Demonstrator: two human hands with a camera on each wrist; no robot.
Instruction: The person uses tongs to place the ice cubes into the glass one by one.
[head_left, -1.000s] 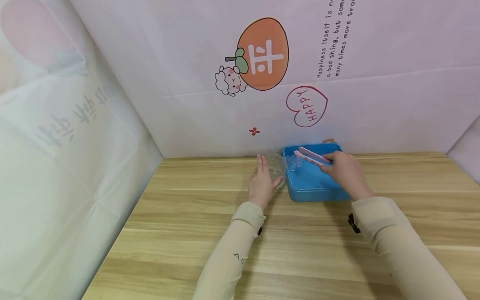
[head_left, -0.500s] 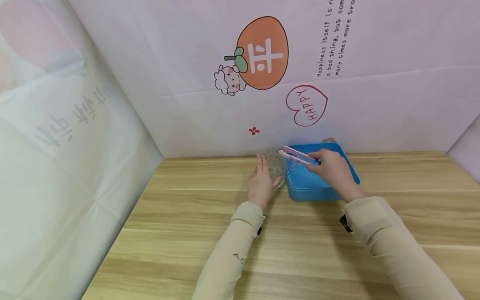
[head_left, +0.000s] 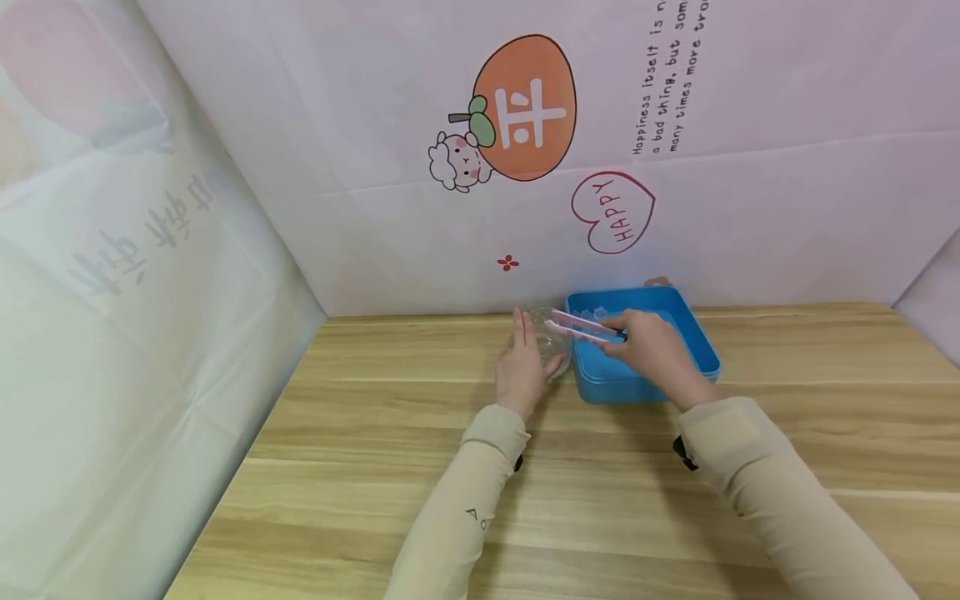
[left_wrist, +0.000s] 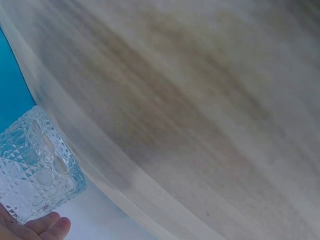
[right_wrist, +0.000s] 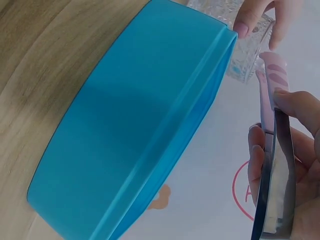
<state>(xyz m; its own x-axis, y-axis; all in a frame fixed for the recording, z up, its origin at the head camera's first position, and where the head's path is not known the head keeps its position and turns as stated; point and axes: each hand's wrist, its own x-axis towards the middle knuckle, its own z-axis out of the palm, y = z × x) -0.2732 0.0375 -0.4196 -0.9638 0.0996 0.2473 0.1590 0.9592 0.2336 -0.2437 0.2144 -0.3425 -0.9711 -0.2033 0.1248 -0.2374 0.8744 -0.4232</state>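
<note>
Pinching pink tongs [right_wrist: 283,131] in the right hand [head_left: 658,346], tips right at the glass [left_wrist: 39,165], left hand [head_left: 521,367] wrapped round it. Glass sits on the tabletop [head_left: 337,467], just beside the blue box [head_left: 622,390].

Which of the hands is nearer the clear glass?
Left. The left hand holds the glass; the right hand is farther off, over the blue box, holding pink tongs.

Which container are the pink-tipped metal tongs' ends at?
The round, clear, patterned glass cup, held by the left hand. The pink-tipped metal tongs extend beyond the edge of the opaque, rectangular blue box.
</note>
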